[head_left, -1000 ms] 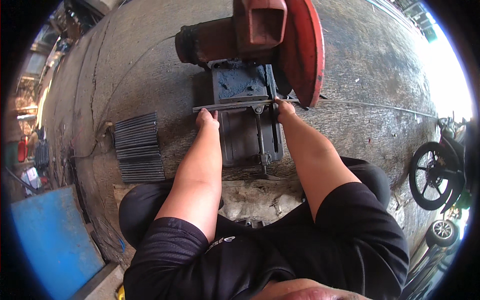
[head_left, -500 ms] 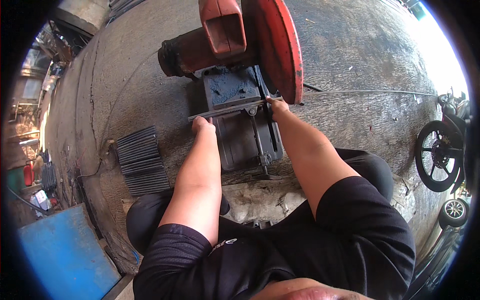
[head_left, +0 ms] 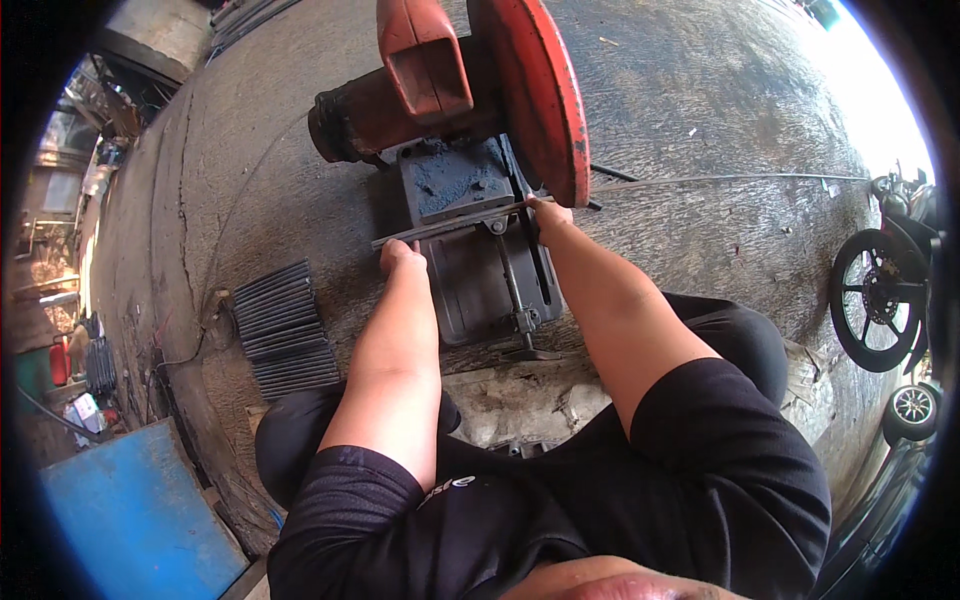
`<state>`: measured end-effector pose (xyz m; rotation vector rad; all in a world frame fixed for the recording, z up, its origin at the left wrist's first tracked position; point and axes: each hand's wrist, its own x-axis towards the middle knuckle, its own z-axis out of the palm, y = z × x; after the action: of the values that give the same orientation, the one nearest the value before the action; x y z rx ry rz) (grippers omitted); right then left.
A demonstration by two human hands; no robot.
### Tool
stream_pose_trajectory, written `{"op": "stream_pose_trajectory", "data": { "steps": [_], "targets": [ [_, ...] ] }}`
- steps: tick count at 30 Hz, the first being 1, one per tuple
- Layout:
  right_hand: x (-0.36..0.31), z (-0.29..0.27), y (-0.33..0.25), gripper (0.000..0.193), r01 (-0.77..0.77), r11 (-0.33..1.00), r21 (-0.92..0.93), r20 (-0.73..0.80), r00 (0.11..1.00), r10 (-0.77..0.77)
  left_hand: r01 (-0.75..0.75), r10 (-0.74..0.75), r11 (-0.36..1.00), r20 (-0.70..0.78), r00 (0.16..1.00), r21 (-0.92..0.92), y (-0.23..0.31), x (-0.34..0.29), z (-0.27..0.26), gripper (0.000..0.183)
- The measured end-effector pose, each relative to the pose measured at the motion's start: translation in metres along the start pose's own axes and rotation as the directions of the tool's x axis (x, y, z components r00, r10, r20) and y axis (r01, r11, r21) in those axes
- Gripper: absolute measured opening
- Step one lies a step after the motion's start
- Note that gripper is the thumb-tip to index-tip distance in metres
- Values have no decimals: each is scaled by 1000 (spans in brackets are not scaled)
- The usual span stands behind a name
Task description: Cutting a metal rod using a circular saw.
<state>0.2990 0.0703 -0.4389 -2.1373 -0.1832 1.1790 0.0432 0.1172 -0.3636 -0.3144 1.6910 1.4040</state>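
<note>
A red cut-off saw [head_left: 545, 90] stands on the floor before me, with its round blade guard on the right and its handle [head_left: 425, 70] raised toward me. Across its dark base [head_left: 470, 285] lies a long thin metal bar [head_left: 440, 229], along the fence of the saw's vise. My left hand [head_left: 403, 257] is closed round the bar's left part. Close under the guard, my right hand [head_left: 548, 218] pinches the bar farther right; some of its fingers are hidden. The vise screw [head_left: 512, 275] runs between my forearms toward me.
A stack of cut dark metal rods [head_left: 287, 330] lies on the floor left of the saw. At the lower left is a blue panel [head_left: 140, 510]. A motorcycle wheel [head_left: 872, 300] stands at the right. A long thin rod [head_left: 740, 179] stretches right from the saw.
The saw, the bar and both hands sit slightly farther left in the picture. Both hands keep their hold on the bar.
</note>
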Motion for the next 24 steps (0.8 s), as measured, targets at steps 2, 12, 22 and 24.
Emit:
{"op": "stream_pose_trajectory", "data": {
  "steps": [2,12,22,24],
  "targets": [
    [-2,-14,-5,56,-54,998,44,8,999,53,-11,11,1000,-5,1000,-3,-1,0,1,35],
    [-187,-141,-239,39,536,412,737,-88,680,-728,22,-19,996,35,999,-91,0,8,-3,37],
    [-297,-130,-226,64,904,270,-332,-33,275,-961,71,-62,984,58,996,-166,0,4,-10,33],
    [-296,-132,-207,63,919,214,-331,-34,215,-976,82,-66,976,86,994,-202,0,8,-11,33]
  ]
}}
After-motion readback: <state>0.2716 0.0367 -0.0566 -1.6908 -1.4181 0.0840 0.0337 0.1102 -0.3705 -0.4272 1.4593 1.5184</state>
